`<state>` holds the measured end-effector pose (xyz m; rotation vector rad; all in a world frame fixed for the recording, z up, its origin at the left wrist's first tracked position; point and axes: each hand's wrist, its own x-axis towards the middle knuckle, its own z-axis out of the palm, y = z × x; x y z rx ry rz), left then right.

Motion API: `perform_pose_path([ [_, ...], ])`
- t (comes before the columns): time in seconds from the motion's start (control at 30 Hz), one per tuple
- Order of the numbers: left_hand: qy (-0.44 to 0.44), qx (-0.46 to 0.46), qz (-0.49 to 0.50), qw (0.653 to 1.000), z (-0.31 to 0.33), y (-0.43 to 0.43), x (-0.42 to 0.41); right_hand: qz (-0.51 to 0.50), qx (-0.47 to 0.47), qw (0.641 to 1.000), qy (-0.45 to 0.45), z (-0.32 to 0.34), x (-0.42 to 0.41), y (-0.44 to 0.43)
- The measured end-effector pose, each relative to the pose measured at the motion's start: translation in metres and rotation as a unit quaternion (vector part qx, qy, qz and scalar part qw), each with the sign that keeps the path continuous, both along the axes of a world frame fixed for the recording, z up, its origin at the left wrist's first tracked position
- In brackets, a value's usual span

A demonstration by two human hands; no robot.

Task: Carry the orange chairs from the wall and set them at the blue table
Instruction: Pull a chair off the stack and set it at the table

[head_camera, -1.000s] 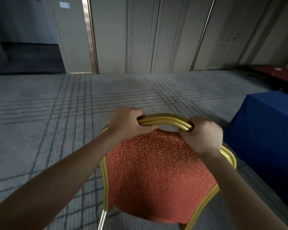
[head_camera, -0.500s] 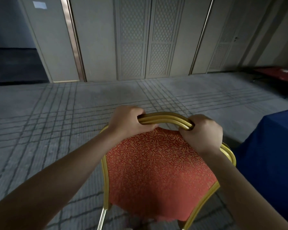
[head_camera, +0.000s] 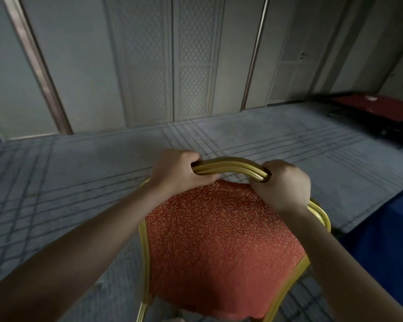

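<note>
An orange chair with a swirl-patterned back and a gold metal frame fills the lower middle of the head view, seen from behind. My left hand grips the left part of its curved gold top rail. My right hand grips the right part of that rail. The blue table, draped in a blue cloth, shows at the right edge, just right of the chair. The chair's seat and legs are hidden below the back.
Grey carpet with dark grid lines stretches ahead to a panelled wall with lattice doors. A red-topped table on dark legs stands at the far right by the wall.
The view has swung left and closer to the wall. The blue table has slid toward the right edge, showing less of itself. Both hands keep the same grip on the chair rail.
</note>
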<state>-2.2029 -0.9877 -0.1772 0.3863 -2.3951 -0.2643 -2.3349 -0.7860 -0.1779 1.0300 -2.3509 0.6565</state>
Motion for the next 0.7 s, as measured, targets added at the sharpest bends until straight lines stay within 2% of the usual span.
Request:
perform_pose_path([
  [0.33,-0.026,-0.011,-0.093,0.995,0.005,-0.104,-0.324,-0.090,-0.011,0.995,-0.036,-0.006,-0.286,-0.082],
  [0.7,0.002,-0.015,-0.131,0.991,0.005,-0.153,-0.678,-0.118,-0.012,0.993,-0.017,0.002,-0.622,-0.124],
])
